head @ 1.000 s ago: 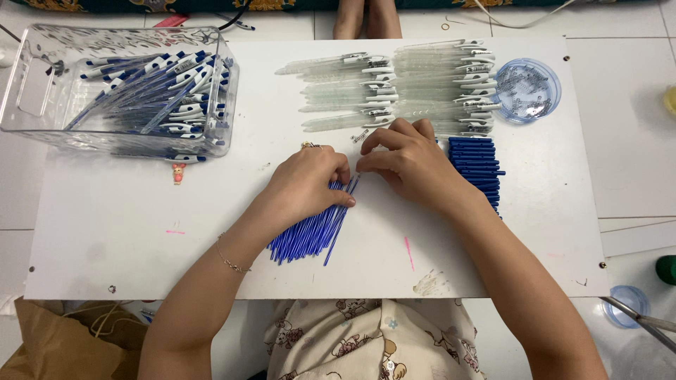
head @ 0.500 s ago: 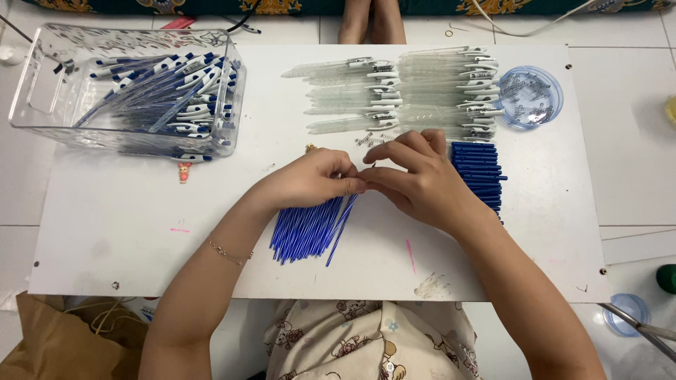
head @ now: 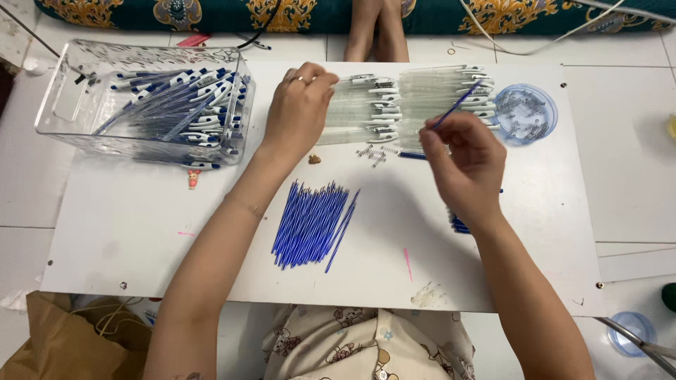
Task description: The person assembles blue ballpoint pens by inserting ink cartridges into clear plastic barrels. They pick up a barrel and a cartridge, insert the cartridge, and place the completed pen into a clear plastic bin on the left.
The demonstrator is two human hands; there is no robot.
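**Pen assembly: refill in right hand, barrel row under left**

Item: one thin blue refill (head: pixel 456 105), pinched between thumb and fingertips of the right hand (head: pixel 465 158), its tip pointing up and to the far right over the rows of clear pen barrels (head: pixel 415 105).

Left hand (head: pixel 299 112): loosely curled, fingers bent down onto the left end of the barrel rows; whether a barrel is gripped cannot be told.

Handling, as judged: the refill is best held near its middle, kept straight, and lined up with a barrel's open end before being pushed in; a barrel is best lifted singly so its neighbours are not disturbed.

Pose: both forearms are stretched from the near edge across the white counter (head: pixel 141 225), wrists raised, the left reaching further.

Nearby: loose blue refills (head: pixel 313 225) fanned at centre; finished pens in a clear bin (head: pixel 151 105) at far left; a round dish of small parts (head: pixel 524 114) at far right.
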